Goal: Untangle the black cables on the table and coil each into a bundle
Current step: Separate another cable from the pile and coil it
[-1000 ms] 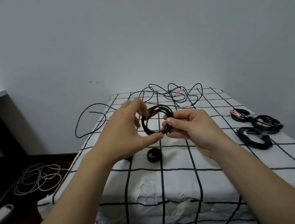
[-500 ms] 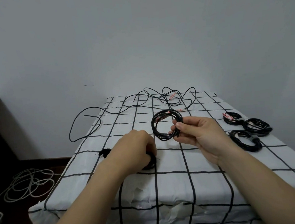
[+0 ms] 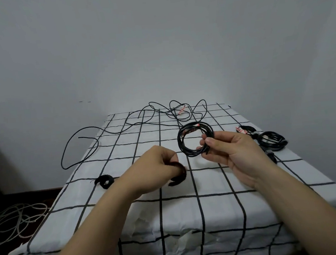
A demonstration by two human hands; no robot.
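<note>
My right hand (image 3: 226,150) pinches a coiled black cable (image 3: 186,145) and holds it upright above the table (image 3: 209,208). My left hand (image 3: 156,169) has its fingers curled round a curled black strap (image 3: 180,176) just above the cloth. A second black strap (image 3: 104,181) lies to the left of that hand. A loose black cable (image 3: 95,140) with a pink tag sprawls over the far end and hangs past the left edge. Finished black bundles (image 3: 270,139) lie at the right edge, partly behind my right hand.
The table wears a white cloth with a black grid. A grey wall stands right behind its far edge. Pale cable loops (image 3: 15,221) lie on the dark floor at the lower left.
My left hand let go of the coil, dropped to the table and took hold of the black strap, which is now lifted. My right hand keeps the coil.
</note>
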